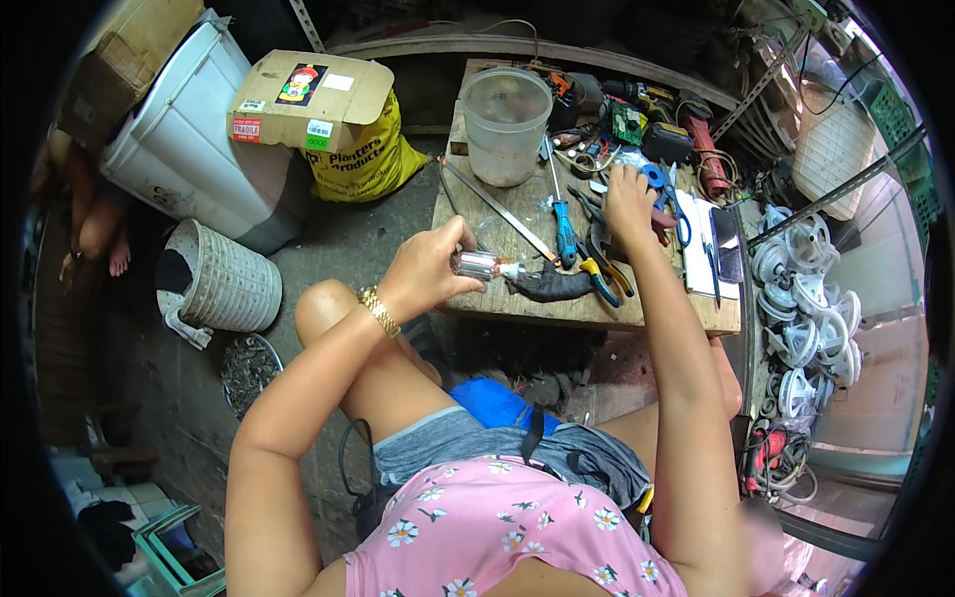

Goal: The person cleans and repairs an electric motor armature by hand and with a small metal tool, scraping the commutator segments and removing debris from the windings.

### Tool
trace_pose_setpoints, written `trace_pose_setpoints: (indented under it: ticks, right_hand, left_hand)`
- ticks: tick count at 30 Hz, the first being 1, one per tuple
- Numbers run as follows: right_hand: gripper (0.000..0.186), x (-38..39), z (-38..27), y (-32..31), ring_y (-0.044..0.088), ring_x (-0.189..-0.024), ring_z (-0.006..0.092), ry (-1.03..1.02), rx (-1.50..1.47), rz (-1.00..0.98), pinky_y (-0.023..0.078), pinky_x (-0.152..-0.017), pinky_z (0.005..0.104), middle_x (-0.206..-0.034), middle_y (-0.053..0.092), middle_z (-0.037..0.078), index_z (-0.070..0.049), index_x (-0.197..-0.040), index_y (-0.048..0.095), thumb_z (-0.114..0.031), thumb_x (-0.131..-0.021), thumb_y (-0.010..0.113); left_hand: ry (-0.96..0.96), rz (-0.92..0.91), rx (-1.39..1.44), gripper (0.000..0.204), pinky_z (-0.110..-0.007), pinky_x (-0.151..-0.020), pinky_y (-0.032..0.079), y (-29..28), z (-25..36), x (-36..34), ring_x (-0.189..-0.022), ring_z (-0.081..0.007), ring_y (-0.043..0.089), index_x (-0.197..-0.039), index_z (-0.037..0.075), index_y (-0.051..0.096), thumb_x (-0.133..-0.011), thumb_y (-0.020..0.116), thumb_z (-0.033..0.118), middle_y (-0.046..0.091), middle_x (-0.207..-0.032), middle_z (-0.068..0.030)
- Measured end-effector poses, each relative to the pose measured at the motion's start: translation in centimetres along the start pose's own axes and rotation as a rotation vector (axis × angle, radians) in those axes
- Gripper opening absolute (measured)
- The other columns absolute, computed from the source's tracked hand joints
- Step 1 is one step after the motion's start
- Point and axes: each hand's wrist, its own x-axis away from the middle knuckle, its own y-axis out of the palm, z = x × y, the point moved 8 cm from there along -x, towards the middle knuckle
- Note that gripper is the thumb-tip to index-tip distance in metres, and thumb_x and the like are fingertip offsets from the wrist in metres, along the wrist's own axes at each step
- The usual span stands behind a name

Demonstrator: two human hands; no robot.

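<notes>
Your left hand [430, 267] grips a shiny, silver, cylindrical metal part [479, 264] between thumb and fingers, above the near edge of the worn, brown wooden table [657, 315]. Your fingers hide its left end; the pale tip at its right sits close to a curved, black object [552, 286], and you cannot tell whether they touch.

Your right hand [630, 204] reaches over the tool clutter, beside a blue-handled pair of scissors [682, 227]. Its fingertips are hard to make out against the crowded items, so whether it grasps anything is unclear.

Between your hands lie a screwdriver with a blue handle [564, 237] and pliers with yellow-and-black handles [601, 283]. A translucent plastic bucket [507, 129] stands beyond; its contents are too hazy to identify. Shadow obscures much beneath the table.
</notes>
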Motion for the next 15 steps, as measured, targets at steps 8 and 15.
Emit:
trace_pose_setpoints:
  ticks: [8, 15]
  right_hand:
    - [0.053, 11.2, -12.8, -11.7, 0.065, -0.091, 0.0238, -0.399, -1.125, -0.507, 0.05, -0.083, 0.0359, -0.105, 0.069, 0.016, -0.002, -0.128, 0.054, -0.035, -0.089, 0.07]
    - [0.05, 13.3, -11.8, -11.9, 0.066, -0.104, 0.0236, -0.239, -1.333, -0.419, 0.048, -0.092, 0.0359, -0.108, 0.07, 0.017, 0.003, -0.12, 0.061, -0.024, -0.082, 0.078]
  left_hand:
    - [0.182, 0.107, -0.094, 0.061, -0.041, -0.074, 0.049, -2.7, 6.4, 0.8, -0.082, -0.0318, 0.064, -0.103, 0.007, 0.049, -0.06, 0.091, 0.02, 0.065, -0.091, -0.0102]
    - [0.393, 0.184, -0.011, 0.083, -0.041, -0.096, 0.042, -3.8, 9.3, 1.2, -0.113, -0.0304, 0.056, -0.125, 0.01, 0.045, -0.061, 0.091, 0.033, 0.057, -0.12, -0.0127]
